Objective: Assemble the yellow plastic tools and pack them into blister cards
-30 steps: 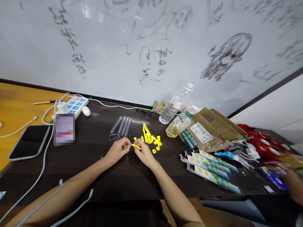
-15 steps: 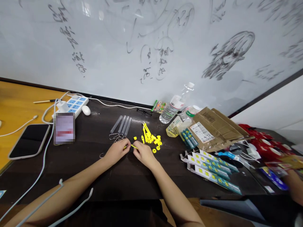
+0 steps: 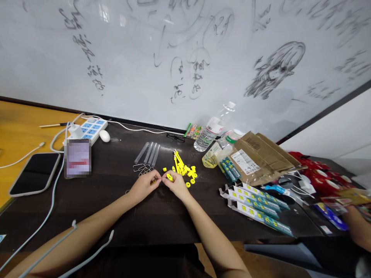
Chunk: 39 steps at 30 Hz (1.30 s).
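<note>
Over the dark table, my left hand [image 3: 147, 183] pinches a small yellow piece that mostly hides behind its fingers. Its fingertips nearly touch those of my right hand [image 3: 175, 184], which is closed on a yellow part [image 3: 170, 177] showing above the fingers. Just beyond my right hand lies a loose pile of yellow parts [image 3: 180, 164], some long and some ring-shaped. A single small yellow piece [image 3: 165, 169] sits behind the gap between my hands. Several clear tubes [image 3: 151, 153] lie side by side behind my left hand, with bent metal wire hooks [image 3: 142, 168] in front of them.
Two bottles, one of water [image 3: 206, 135] and one with yellow liquid [image 3: 213, 154], stand near a cardboard package [image 3: 261, 154]. Open narrow boxes [image 3: 257, 206] lie at the right. A phone [image 3: 34, 173], power strip [image 3: 93, 129] and cables occupy the left. Another person's arm shows far right.
The yellow part at my right hand has turned and now shows its wider face above the fingers. My fingertips are closer together. The view has shifted slightly.
</note>
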Available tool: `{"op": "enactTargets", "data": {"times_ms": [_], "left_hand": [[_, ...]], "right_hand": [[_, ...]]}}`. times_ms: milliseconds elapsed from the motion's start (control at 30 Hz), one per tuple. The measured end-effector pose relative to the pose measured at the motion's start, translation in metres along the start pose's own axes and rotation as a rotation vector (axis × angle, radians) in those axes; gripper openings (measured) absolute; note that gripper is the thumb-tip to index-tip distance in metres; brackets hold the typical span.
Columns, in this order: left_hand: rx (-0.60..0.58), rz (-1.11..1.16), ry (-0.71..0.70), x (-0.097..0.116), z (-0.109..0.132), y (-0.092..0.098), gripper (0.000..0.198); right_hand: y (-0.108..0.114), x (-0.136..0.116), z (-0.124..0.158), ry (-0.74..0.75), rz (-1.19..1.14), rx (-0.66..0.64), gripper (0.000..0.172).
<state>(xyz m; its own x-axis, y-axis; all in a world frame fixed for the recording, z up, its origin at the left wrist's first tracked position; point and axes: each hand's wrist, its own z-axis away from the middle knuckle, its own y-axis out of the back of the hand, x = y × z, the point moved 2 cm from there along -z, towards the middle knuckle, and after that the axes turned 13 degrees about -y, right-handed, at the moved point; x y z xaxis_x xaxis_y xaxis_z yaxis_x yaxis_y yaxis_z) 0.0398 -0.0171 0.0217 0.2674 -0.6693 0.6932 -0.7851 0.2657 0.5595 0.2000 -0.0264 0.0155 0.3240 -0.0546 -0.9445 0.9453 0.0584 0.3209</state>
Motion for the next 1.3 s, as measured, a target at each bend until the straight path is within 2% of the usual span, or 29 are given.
{"op": "enactTargets", "data": {"times_ms": [133,300,500,700,900,1133,1200,1300], "left_hand": [[-0.017,-0.019,-0.004,-0.003,0.002,-0.002,0.01],[-0.054,-0.018,0.032,-0.005,0.003,-0.006,0.008],[-0.093,-0.164,0.114,-0.002,0.003,-0.005,0.005],[-0.1,-0.239,0.07,-0.001,0.004,-0.003,0.007],[-0.067,-0.233,0.048,-0.001,0.003,-0.004,0.007],[0.057,-0.048,0.012,-0.002,0.003,-0.003,0.008],[0.082,0.015,0.016,-0.002,0.003,-0.003,0.007],[0.095,0.044,0.016,0.0,0.002,-0.003,0.007]], "right_hand": [[-0.004,0.004,-0.001,-0.029,-0.036,0.016,0.009],[-0.012,0.013,-0.002,-0.14,-0.09,0.044,0.01],[-0.016,0.007,0.004,-0.038,0.043,0.116,0.009],[-0.018,0.004,0.006,-0.035,0.052,0.088,0.011],[-0.019,0.004,0.005,-0.042,0.029,0.051,0.008],[-0.015,0.004,0.006,-0.117,-0.133,-0.13,0.019],[-0.011,0.003,0.008,-0.076,-0.108,-0.136,0.019],[-0.006,0.001,0.011,0.041,0.023,-0.113,0.009]]}}
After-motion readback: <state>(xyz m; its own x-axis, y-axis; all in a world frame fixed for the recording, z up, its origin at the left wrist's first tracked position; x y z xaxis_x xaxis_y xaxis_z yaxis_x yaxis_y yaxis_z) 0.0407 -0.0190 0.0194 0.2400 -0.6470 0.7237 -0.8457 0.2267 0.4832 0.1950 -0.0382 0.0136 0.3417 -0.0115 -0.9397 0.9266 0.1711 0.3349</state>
